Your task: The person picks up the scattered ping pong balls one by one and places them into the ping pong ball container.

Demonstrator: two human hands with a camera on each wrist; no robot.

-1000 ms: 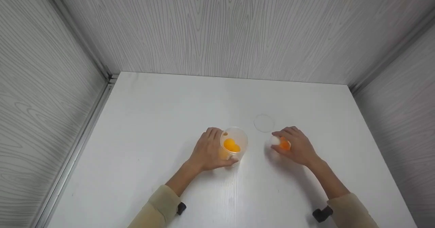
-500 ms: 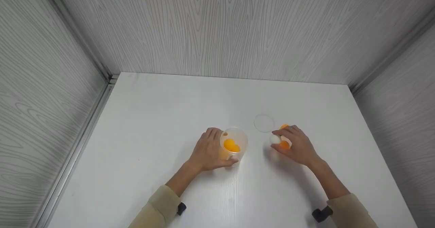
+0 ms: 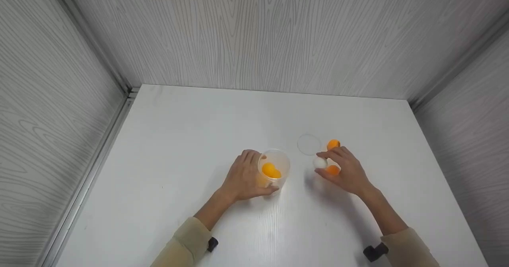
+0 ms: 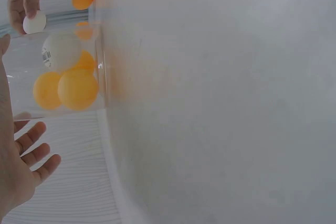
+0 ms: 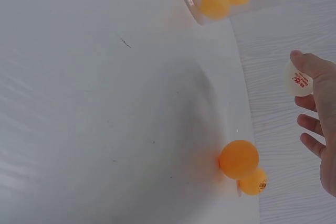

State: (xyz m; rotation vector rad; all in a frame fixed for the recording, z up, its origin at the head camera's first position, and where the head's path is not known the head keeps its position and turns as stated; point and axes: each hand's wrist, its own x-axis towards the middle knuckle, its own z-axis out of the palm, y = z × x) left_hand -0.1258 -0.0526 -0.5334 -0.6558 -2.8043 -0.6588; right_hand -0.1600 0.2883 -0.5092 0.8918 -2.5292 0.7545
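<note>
My left hand (image 3: 244,177) grips a clear plastic cup (image 3: 283,163) standing upright on the table, its fingers and thumb around the wall. Inside are several table tennis balls: a white ball (image 4: 60,51) above orange balls (image 4: 79,88). To the right, my right hand (image 3: 346,171) pinches a white table tennis ball (image 5: 298,80) with red print between thumb and fingertips, raised above the table. Two loose orange table tennis balls lie by the right hand: one orange ball (image 3: 333,144) beyond the fingers, another orange ball (image 3: 333,170) partly hidden below the hand.
A thin clear round lid (image 3: 309,144) lies flat behind the cup, left of the far orange ball. The white table (image 3: 179,139) is bounded by wood-grain panels (image 3: 254,36) at the back and both sides.
The right hand has lifted the white ball and shifted slightly left with it. An orange ball has come out from behind that hand's far side. The left hand and cup stay put.
</note>
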